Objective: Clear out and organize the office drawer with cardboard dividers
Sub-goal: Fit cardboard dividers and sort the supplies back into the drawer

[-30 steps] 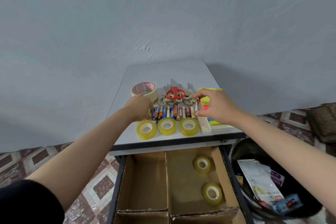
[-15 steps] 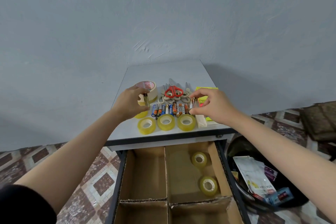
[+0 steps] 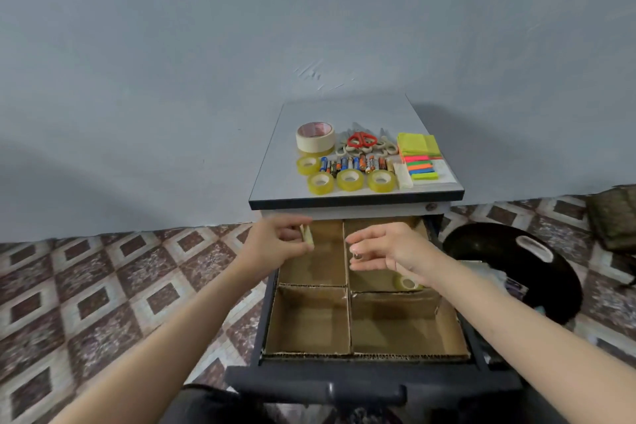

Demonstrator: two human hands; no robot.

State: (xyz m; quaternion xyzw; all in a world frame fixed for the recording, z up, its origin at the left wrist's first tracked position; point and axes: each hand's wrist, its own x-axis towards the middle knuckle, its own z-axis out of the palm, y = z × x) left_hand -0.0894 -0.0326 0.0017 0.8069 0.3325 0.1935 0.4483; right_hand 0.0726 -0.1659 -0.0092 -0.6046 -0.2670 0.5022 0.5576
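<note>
The drawer (image 3: 375, 379) stands pulled out, lined with cardboard dividers (image 3: 347, 286) that make four compartments. My left hand (image 3: 275, 246) pinches a small pale battery (image 3: 307, 236) over the left edge of the rear left compartment. My right hand (image 3: 389, 248) hovers over the rear right compartment with a small blurred battery (image 3: 357, 255) between thumb and fingers. A clear tape roll (image 3: 407, 283) lies in that compartment, partly hidden by my wrist. On the cabinet top (image 3: 344, 110) lies a row of batteries (image 3: 354, 163).
The cabinet top also holds a masking tape roll (image 3: 315, 136), several clear tape rolls (image 3: 350, 179), scissors (image 3: 361, 141), sticky notes (image 3: 418, 144) and coloured flags (image 3: 421, 167). A black bin (image 3: 516, 272) with rubbish stands right of the drawer. The floor is tiled.
Both hands have come down from the battery row on the cabinet top to the open drawer, each carrying a battery. The view has tilted down and pulled back.
</note>
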